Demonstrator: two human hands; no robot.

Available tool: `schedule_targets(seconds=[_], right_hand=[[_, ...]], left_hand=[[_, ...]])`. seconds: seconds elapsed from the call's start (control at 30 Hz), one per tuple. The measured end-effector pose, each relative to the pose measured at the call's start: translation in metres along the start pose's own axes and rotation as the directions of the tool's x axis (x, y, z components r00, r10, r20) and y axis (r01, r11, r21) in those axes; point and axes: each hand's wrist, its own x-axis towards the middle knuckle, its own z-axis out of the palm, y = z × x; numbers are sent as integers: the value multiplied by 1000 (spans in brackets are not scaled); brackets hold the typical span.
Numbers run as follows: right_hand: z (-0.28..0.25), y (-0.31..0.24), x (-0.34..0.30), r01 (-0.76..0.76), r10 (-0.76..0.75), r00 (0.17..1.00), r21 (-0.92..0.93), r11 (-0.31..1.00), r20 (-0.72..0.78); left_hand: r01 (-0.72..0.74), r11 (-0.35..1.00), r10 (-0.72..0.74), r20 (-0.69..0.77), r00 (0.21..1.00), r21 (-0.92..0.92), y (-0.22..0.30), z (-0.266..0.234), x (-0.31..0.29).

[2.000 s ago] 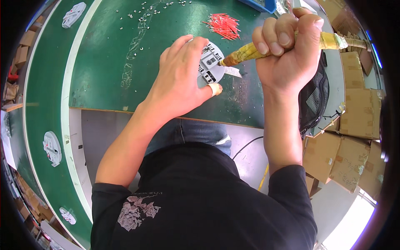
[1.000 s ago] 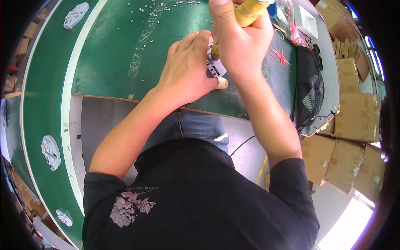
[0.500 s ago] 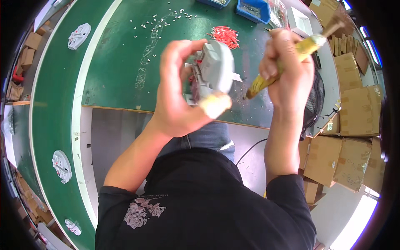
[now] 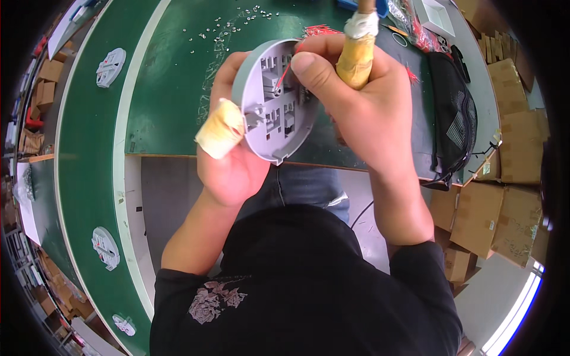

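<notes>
My left hand grips a round grey plastic housing by its rim, tilted so its moulded inside shows. Yellowish tape wraps the left thumb. Over the housing's far right edge, the thumb and forefinger of my right hand pinch a short thin red wire. The wire's lower end reaches a small post inside the housing; whether it is seated there I cannot tell. A tool with a yellow-wrapped handle is also held in the right hand, pointing up and away; its working end is hidden.
Loose red wires and scattered small metal parts lie on the green table. A black mesh bag sits at the right. Similar grey housings rest on a green strip at left. Cardboard boxes are stacked at right.
The housing has turned from edge-on to show its inside. My right hand has come in from the right to it, now pinching a red wire, with the tool turned upward.
</notes>
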Motion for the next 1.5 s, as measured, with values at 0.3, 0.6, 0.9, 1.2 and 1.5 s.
schedule_targets(seconds=[0.3,0.6,0.9,1.2,1.5], right_hand=[[33,22,11,-50,34,999,627,777,37],[49,19,24,-39,24,998,252,967,65],[39,13,11,21,-23,996,21,1000,83],[36,9,19,82,-82,992,7,997,93],[19,15,16,135,-139,990,80,988,38]], left_hand=[[-105,953,81,96,992,284,2,-25,15],[-80,989,87,-53,995,121,16,-40,28],[-113,986,122,-67,990,121,14,-33,22],[-160,971,156,38,987,177,18,-41,26],[-187,902,152,119,981,388,13,-26,20]])
